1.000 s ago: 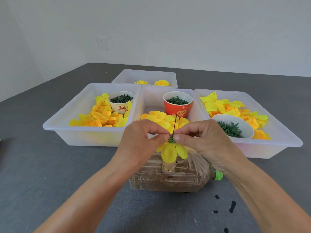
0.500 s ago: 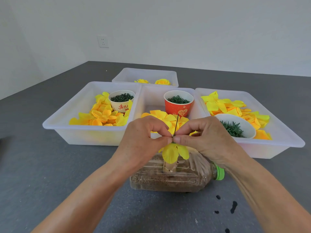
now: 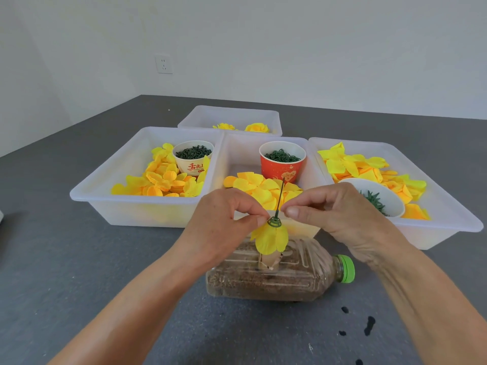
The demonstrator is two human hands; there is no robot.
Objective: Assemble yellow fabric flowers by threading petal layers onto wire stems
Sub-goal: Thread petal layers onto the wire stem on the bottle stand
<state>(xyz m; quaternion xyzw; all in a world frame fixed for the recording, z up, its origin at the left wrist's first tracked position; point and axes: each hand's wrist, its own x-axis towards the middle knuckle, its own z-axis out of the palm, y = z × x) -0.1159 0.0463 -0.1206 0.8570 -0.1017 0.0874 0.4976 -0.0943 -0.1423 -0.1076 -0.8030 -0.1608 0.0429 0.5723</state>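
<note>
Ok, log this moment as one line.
left hand: pinching green collar | right hand: pinching wire stem | yellow petals: threaded, over bottle

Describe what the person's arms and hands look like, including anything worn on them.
Both forearms are bare up to the frame edge, with no sleeves showing. The left hand and right hand wear no gloves, and no rings, watch or bracelets are visible. The right thumbnail is short and unpainted.
</note>
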